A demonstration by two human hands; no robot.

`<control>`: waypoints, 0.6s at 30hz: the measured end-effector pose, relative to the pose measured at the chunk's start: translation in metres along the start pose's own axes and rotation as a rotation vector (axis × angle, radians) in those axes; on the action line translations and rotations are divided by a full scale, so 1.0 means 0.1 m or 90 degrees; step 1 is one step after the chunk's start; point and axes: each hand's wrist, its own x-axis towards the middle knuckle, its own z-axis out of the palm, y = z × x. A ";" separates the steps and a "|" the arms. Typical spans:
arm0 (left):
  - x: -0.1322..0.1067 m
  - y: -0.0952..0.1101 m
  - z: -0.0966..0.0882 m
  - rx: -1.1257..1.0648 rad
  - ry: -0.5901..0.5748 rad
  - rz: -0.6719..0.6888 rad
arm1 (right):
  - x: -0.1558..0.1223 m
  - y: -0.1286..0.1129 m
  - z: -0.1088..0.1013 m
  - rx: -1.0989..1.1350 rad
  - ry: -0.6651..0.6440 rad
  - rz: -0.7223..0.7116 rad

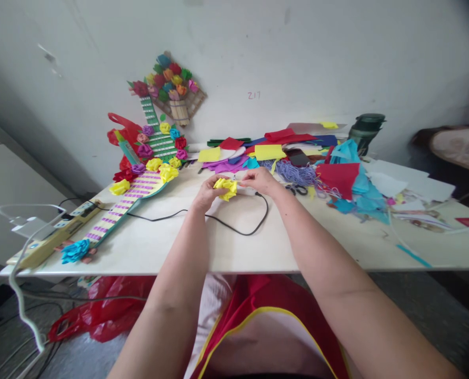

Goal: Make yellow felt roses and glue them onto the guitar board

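A yellow paper flower [227, 189] is in the fingers of my left hand [208, 193], held just above the table. Close at its right, my right hand [260, 180] has thumb and fingers pinched together. Whatever they grip, at the flower's right side, is too small to make out. Below my right hand a black cord [253, 231] ends near the wrist, and what it joins is mostly hidden. Dark-handled scissors [297, 189] lie to the right of that hand.
Guitar-shaped craft pieces with paper flowers [129, 197] lean at left, beside a power strip [60, 237]. Coloured paper sheets [269, 152], purple yarn [297, 172], a red piece [339, 178] and blue scraps [370, 195] crowd the back right. A dark bottle [366, 131] stands behind.
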 end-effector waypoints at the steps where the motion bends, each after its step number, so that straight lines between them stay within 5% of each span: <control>1: 0.00 0.00 0.00 0.001 -0.001 0.000 | 0.00 -0.01 0.00 -0.021 0.004 0.000; 18: 0.02 -0.03 0.05 -0.053 0.030 -0.021 | -0.07 -0.22 -0.04 -0.183 -0.098 -0.135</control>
